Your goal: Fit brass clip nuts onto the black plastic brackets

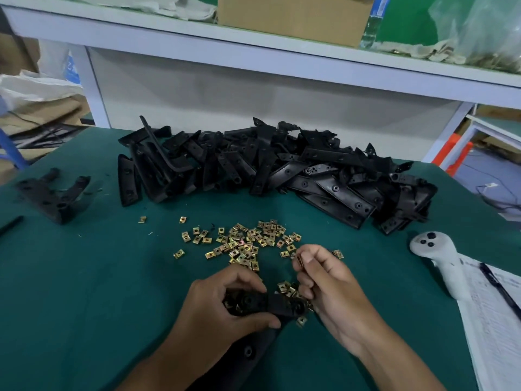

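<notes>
Left hand (225, 303) gripping one bracket (270, 304), right hand (324, 280) pinching one clip nut (299, 261)

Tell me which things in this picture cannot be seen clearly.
- Head view: the left hand covers much of the black bracket that it grips.
- The clip nut that the right hand pinches is too small to show detail.
- The paper is cut off by the right edge; its print is unreadable.

White controller (439, 253) beside printed papers (496, 320); cardboard box (293, 18) on the shelf (253, 56).
</notes>
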Tool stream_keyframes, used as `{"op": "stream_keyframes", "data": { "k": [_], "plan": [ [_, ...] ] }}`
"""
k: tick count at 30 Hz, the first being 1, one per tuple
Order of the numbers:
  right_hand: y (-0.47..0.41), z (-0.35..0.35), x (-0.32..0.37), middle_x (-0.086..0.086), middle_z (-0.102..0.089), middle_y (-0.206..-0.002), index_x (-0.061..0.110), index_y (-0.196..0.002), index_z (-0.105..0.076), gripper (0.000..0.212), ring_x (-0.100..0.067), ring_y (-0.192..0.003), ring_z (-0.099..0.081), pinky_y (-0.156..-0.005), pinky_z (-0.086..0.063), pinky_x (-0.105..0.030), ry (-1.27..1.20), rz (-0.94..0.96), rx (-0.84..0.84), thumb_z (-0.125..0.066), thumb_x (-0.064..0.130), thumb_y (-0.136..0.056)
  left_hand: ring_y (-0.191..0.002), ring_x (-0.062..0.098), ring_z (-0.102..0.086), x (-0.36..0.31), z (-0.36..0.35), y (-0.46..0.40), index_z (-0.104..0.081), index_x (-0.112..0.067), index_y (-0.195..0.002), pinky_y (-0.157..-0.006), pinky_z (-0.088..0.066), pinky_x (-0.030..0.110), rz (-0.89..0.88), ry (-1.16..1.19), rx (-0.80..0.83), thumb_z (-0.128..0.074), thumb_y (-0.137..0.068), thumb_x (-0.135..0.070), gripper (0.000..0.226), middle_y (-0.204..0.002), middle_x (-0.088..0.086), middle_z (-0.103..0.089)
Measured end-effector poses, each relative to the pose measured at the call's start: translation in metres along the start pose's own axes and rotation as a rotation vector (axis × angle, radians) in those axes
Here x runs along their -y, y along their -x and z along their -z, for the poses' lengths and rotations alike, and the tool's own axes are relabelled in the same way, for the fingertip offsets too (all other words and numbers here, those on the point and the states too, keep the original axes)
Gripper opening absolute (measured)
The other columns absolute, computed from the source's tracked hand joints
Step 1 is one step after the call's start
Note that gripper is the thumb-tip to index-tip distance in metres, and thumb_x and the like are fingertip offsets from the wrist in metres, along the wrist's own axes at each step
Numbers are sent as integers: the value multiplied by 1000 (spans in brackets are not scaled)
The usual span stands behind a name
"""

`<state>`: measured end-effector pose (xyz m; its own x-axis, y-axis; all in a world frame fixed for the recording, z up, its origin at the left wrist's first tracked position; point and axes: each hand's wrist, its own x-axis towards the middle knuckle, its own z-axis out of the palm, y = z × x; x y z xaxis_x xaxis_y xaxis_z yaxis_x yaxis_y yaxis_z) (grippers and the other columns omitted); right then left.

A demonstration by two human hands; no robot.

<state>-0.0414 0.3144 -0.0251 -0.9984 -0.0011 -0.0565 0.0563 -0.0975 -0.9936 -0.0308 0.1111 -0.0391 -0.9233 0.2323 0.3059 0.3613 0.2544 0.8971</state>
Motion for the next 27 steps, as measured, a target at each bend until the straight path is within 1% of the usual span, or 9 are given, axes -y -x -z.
{"op": "stream_keyframes", "data": {
  "k": [5,7,9,11,13,16,19,23,27],
  "plan": [
    [1,5,0,13,-59,-77,34,-111,-74,25,-3,-65,-42,-65,-39,-21,90,2,16,-53,22,-102,-88,-2,-71,-1,2,-1,-66,-43,-99,-77,-48,6,-7,-35,57,-85,-64,-47,40,-93,-24,-73],
    [1,5,0,14,-64,-78,33,-108,-75,24,-5,-67,-44,-67,-36,-25,103,3,21,-55,20,-102,-88,-3,-70,-1,3,-1,-66,-40,-99,-79,-48,5,-27,-56,51,-83,-64,-48,39,-93,-25,-73],
    [2,3,1,11,-69,-80,33,-102,-75,24,-6,-74,-52,-66,-36,-26,78,-9,24,-58,17,-100,-89,-4,-70,0,3,-1,-66,-38,-97,-80,-48,6,-35,-67,43,-84,-65,-47,38,-93,-25,-73],
    [4,2,3,5,-75,-90,35,-99,-75,22,-6,-85,-61,-66,-40,-21,84,-7,52,-61,18,-98,-90,-5,-70,1,3,-1,-63,-41,-101,-80,-48,7,-31,-68,42,-85,-65,-47,42,-94,-26,-73],
    [6,0,6,2,-77,-98,34,-99,-75,15,-2,-89,-66,-68,-45,-13,106,9,91,-65,25,-94,-91,-4,-70,2,3,-1,-59,-44,-103,-80,-50,10,-30,-64,48,-87,-66,-50,47,-96,-26,-73],
    [8,0,6,10,-72,-89,32,-100,-76,14,-2,-86,-64,-76,-48,-13,198,54,110,-71,33,-86,-91,2,-72,4,2,-1,-58,-45,-102,-79,-54,17,-26,-27,58,-85,-67,-54,46,-97,-21,-74],
    [11,-2,5,16,-65,-76,32,-96,-74,9,-2,-75,-60,-69,-46,-12,218,60,148,-73,26,-89,-88,6,-74,5,0,-1,-61,-44,-100,-76,-54,16,-22,14,59,-81,-69,-50,38,-95,-17,-74],
    [13,-5,7,7,-67,-78,26,-92,-72,3,-9,-73,-58,-64,-45,-17,211,34,185,-72,25,-90,-83,6,-75,8,-2,-2,-64,-43,-98,-73,-53,12,-20,30,48,-85,-68,-41,37,-93,-17,-75],
    [13,-5,8,8,-69,-76,22,-91,-72,5,-7,-70,-61,-60,-46,-17,181,-10,209,-70,18,-93,-80,5,-75,11,-1,-1,-66,-39,-97,-70,-53,11,-43,17,29,-90,-70,-25,39,-90,-15,-75]
  ]
}}
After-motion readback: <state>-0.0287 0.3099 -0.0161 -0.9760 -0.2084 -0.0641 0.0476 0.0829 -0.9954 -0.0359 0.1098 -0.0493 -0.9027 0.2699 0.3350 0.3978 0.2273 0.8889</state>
